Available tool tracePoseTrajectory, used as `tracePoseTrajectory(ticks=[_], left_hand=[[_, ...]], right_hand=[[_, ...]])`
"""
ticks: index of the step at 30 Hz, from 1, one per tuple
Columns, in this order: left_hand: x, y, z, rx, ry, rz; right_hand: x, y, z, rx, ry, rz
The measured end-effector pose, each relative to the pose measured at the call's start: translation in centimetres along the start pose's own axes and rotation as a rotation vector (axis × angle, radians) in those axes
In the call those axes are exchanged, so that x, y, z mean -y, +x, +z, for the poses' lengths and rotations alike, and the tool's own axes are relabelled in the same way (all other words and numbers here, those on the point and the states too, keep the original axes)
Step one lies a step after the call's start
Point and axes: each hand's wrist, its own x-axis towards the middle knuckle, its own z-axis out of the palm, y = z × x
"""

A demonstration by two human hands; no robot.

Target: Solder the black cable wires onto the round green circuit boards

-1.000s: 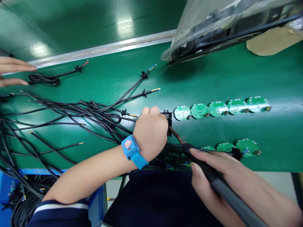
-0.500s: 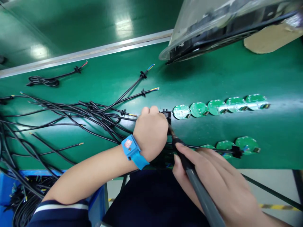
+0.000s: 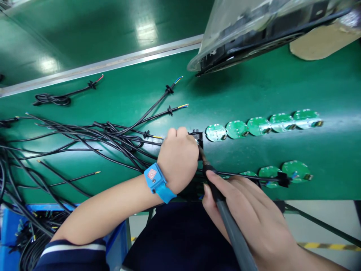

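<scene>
My right hand (image 3: 248, 210) is wrapped round a soldering iron (image 3: 222, 203). Its metal tip points up and left, at a small black fixture (image 3: 199, 136) beside my left hand. My left hand (image 3: 179, 160) is closed over the left side of that fixture; its fingertips are hidden, so what they hold cannot be made out. A blue wrist strap (image 3: 158, 182) circles my left wrist. Just right of the fixture, several round green circuit boards (image 3: 216, 133) lie in a row. A black cable (image 3: 239, 174) passes under my hands to a board in the lower row.
A tangle of black cables (image 3: 113, 131) with bared coloured wire ends covers the left of the green bench. One coiled cable (image 3: 52, 99) lies behind it. A blue bin (image 3: 118, 241) of cables stands below. A plastic-covered black object (image 3: 254, 41) and cardboard (image 3: 316, 43) are at the back right.
My right hand and the soldering iron have shifted slightly left, with the tip still at the fixture. My left hand stays nearly in place. The view has moved a little.
</scene>
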Motion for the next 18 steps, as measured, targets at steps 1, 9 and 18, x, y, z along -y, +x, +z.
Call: tracePoseTrajectory(ticks=[1, 9, 18], left_hand=[[-0.01, -0.06, -0.01, -0.003, 0.004, 0.000], [-0.28, -0.44, 0.18, 0.005, 0.013, -0.046], [-0.24, -0.57, 0.85, -0.161, 0.059, -0.011]], right_hand=[[0.00, -0.11, 0.01, 0.000, 0.007, 0.001], [-0.17, -0.34, 0.26, -0.002, -0.005, 0.008], [-0.27, -0.55, 0.54, -0.032, 0.072, 0.049]])
